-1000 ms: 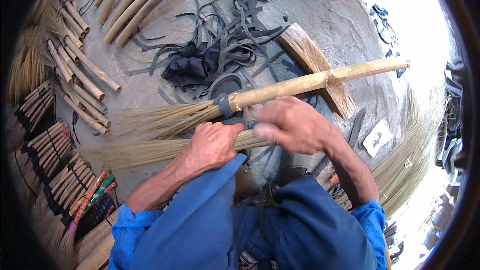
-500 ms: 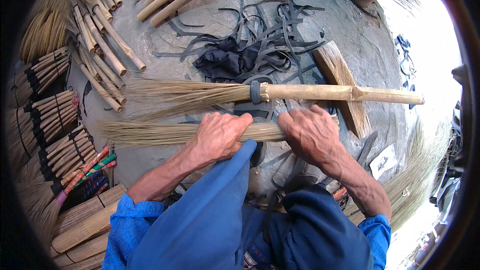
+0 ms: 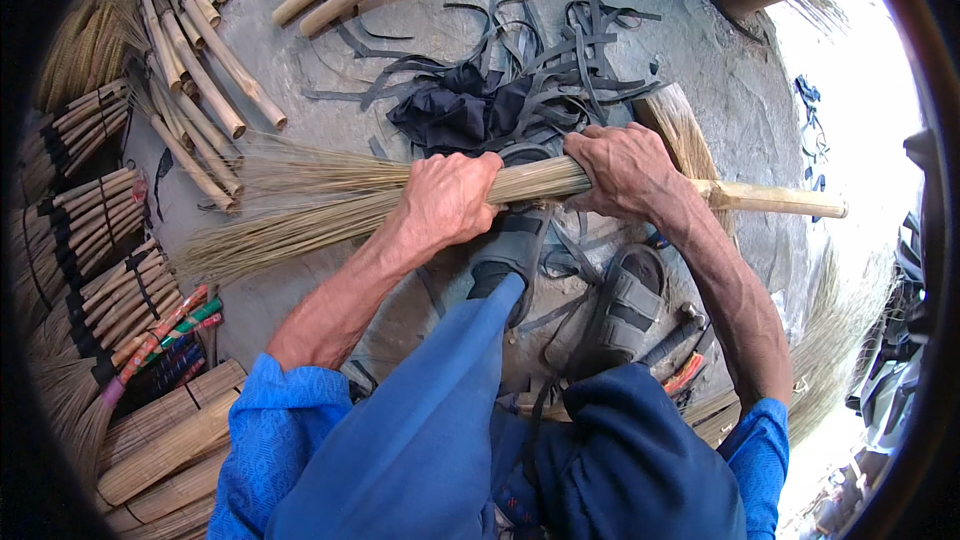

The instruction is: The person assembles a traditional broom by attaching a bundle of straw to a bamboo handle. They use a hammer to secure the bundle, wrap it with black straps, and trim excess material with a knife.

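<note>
Both hands, left [image 3: 450,202] and right [image 3: 622,168], gripped the straw-bristled bamboo-handled broom [image 3: 330,202], hiding its binding; black rubber strips [image 3: 520,90] lay just beyond it.

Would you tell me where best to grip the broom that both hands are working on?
Probably on the tight grass bundle near the wooden handle, from above. It lies flat and firm there, where the left hand and right hand grip; the far end fans loose.

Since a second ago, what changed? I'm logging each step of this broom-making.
Both hands now grip one broom bundle across the lap: left hand on the straw, right hand near the bamboo handle. The handled broom that lay beyond the hands no longer shows apart. The black strips and stacked bamboo sticks stayed put.
</note>
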The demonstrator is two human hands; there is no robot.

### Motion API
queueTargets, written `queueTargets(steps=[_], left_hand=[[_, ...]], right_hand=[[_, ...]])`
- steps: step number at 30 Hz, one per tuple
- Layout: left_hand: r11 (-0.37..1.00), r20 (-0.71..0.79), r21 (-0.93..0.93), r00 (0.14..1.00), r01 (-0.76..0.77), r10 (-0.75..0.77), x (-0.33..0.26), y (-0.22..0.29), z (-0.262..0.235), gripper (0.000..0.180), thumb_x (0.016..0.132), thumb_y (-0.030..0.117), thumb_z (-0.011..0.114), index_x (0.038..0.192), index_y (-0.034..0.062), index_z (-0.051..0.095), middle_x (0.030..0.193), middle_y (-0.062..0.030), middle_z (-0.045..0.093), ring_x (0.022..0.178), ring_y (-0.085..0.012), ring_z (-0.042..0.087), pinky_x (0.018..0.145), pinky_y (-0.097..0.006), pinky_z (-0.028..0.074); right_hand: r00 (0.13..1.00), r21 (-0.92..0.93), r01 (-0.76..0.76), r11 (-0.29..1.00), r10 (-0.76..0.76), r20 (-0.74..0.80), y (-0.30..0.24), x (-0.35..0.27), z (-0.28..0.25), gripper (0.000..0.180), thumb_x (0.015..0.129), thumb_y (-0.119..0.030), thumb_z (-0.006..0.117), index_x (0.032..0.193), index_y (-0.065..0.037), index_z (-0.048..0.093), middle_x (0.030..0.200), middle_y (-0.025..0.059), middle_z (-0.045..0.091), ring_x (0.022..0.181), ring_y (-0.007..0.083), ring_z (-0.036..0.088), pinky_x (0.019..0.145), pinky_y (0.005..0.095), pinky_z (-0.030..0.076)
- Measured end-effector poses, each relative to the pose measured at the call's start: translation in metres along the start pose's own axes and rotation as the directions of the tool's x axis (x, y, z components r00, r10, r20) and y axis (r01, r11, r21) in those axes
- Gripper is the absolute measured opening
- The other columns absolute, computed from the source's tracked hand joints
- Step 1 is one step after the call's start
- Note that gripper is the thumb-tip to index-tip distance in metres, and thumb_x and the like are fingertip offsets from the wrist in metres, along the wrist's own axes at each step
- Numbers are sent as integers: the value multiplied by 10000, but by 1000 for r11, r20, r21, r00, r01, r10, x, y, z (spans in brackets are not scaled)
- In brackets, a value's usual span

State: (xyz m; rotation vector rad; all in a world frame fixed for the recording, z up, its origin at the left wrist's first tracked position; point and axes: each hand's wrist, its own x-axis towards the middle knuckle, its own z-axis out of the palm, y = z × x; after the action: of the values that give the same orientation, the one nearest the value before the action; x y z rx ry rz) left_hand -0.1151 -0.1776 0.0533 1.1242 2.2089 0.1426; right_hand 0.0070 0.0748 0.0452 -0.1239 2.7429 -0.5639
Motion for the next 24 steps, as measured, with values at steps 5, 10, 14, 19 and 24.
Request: queueTargets(steps=[5,10,14,19,24], left_hand=[[993,-219,83,970,-87,104,-27,14,8,462,764,184,947,1161,112,723,1061,-132,700,1006,-405,707,859,-556,556],[981,-361,95,912,-171,194,-23,9,16,487,779,206,942,1172,112,669,1054,-131,703,1017,-402,693,867,-532,501],[994,-277,-51,958,-93,75,-19,19,19,498,810,213,923,1178,84,614,1011,-140,728,1001,-399,703,890,-535,495],[989,-275,-36,953,-147,131,-9,72,26,647,800,249,947,1315,45,614,1152,-159,706,1096,-394,678,938,-532,491],[972,-128,-55,967,-229,220,18,95,45,906,731,356,998,1450,-5,581,1294,-193,671,1205,-416,639,1047,-549,480]], right_hand=[[1000,22,-9,1000,10,-23,-15,-20,7,407,844,-319,920,1038,-89,646,980,111,771,976,343,790,900,491,563],[988,-55,-9,998,0,-155,-22,-32,25,288,854,-236,849,1033,-110,662,956,99,746,983,304,766,923,469,522],[981,-76,-20,997,5,-192,-13,-41,24,217,881,-207,783,1035,-119,658,976,86,721,975,291,749,919,452,504],[953,-122,-75,990,35,-301,16,-86,1,258,849,-197,785,1047,-137,632,1029,57,630,1027,265,692,941,432,493],[857,-213,-237,948,101,-506,39,-122,20,191,906,-215,705,1073,-151,638,1057,46,595,1068,244,648,993,427,489]])
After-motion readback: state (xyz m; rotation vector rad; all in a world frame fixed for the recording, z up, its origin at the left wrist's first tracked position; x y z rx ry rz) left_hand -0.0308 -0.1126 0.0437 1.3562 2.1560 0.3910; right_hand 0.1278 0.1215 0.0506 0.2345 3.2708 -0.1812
